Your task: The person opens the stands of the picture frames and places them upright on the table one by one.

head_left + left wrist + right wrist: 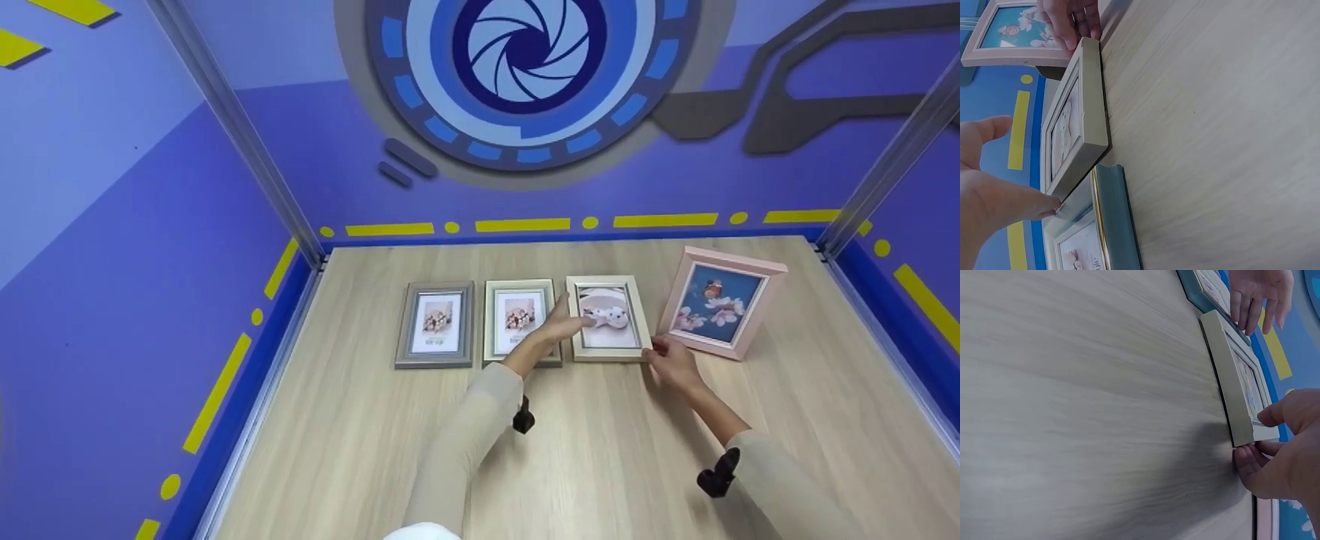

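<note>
A cream picture frame with a photo of white figures lies flat on the table. At its lower right corner my right hand holds it, thumb over the top edge and fingertips curled against the side, as the right wrist view shows. My left hand is at the frame's left side, its extended fingers along the edge and the thumb raised apart. Partly under the left forearm lies a champagne-coloured frame with a flower picture. A pink frame with a butterfly and blossoms stands tilted back beside the right hand.
A grey frame lies flat at the left end of the row. The light wooden table meets blue patterned walls at the back and sides, with metal posts in the corners.
</note>
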`<state>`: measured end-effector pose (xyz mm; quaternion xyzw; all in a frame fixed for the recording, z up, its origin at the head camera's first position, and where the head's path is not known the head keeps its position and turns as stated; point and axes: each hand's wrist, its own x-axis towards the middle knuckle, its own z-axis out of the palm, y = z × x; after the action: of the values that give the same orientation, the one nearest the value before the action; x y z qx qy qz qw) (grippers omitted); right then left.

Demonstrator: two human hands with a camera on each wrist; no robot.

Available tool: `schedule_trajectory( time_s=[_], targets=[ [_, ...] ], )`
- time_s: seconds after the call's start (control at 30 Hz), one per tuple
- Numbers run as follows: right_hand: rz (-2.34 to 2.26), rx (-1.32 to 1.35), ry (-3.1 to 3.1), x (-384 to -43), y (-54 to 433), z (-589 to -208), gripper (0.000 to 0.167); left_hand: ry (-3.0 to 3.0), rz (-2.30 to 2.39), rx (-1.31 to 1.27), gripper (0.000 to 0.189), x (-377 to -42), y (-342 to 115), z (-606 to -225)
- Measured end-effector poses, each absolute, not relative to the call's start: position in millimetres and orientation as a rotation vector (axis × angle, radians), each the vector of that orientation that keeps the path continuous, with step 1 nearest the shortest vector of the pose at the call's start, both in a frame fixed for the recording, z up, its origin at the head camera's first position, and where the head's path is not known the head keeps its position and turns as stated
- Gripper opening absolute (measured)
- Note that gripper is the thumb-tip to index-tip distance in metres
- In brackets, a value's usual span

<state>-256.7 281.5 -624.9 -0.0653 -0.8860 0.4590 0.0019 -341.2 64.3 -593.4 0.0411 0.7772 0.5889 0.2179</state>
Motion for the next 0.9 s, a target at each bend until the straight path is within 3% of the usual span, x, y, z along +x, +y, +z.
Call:
schedule_trajectory(
  time_s=[0.13,0.47,0.9],
  targets=[
    [1.459,-0.196,-2.743,-257.8,277.3,-626.3,0.04,2.139,1.621,0.102,0.094,-340.4,66.5,-593.8],
    [1.203,-0.019,-2.7,-255.6,268.7,-632.0,0.028,2.103,1.634,-0.004,0.1,-342.3,83.0,-601.4],
    [1.332,-0.155,-2.685,-258.9,262.0,-627.5,0.036,1.902,1.749,-0.078,0.107,-343.8,85.9,-590.0]
  ],
)
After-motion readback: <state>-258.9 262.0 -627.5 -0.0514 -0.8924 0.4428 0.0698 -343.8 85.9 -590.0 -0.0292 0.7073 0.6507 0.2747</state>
